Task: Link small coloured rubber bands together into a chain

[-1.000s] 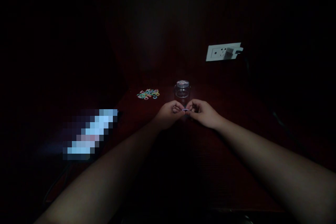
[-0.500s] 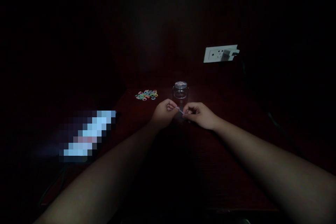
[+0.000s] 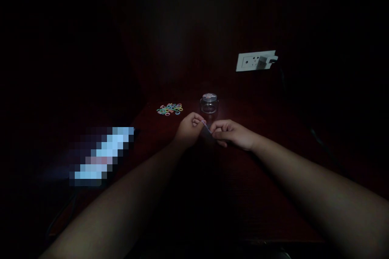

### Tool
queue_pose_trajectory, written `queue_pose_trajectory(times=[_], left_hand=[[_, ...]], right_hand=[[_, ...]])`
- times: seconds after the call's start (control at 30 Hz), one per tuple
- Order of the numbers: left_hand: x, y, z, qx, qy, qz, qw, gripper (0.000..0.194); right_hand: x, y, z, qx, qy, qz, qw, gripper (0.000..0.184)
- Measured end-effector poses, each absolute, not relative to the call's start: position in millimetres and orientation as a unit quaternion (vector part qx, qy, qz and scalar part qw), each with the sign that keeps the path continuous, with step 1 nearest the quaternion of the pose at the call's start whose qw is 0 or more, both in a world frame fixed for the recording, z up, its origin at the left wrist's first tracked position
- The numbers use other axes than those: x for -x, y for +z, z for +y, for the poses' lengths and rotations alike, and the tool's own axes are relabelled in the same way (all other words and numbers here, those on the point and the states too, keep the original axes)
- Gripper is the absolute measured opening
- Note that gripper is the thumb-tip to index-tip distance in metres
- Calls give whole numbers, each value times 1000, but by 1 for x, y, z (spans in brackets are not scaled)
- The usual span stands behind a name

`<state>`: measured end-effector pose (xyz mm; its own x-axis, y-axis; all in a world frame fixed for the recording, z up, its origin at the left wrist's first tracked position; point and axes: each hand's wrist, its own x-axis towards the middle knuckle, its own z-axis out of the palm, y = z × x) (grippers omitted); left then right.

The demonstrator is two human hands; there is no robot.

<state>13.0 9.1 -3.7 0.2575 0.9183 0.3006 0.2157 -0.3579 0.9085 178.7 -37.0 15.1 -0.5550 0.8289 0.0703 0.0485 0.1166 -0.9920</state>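
A thin purple hair tie (image 3: 207, 127) is stretched in a short slanting line between my two hands, above the dark red table. My left hand (image 3: 191, 128) pinches its upper left end between thumb and fingers. Its lower right end is pinched by my right hand (image 3: 232, 134), whose lower fingers curl beneath. Just beyond the hands stands a small clear jar (image 3: 209, 106) with a patterned lid on. A loose pile of colourful hair ties (image 3: 170, 109), pink, green, yellow and blue, lies beyond my left hand.
A lit screen, blurred into blocks (image 3: 112, 149), sits left of my left forearm, with a cable below it. On the back wall is a white socket panel (image 3: 256, 61) with a plug in it. The dark red table (image 3: 258, 194) runs toward me; the room is very dark.
The hair tie is drawn out longer and steeper between my hands. My right hand has dropped slightly and its lower fingers have come into view; my left has shifted slightly up.
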Motion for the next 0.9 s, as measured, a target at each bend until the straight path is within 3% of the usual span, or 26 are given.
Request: queue_pose_trajectory(times=[0.5,0.9], left_hand=[[-7,7,3,-740,288,255,552,14],[-3,11,6,-720,266,249,590,16]], right_hand=[[-183,10,-35,309,636,-606,364,21],[-185,9,-32,246,680,-593,355,10]])
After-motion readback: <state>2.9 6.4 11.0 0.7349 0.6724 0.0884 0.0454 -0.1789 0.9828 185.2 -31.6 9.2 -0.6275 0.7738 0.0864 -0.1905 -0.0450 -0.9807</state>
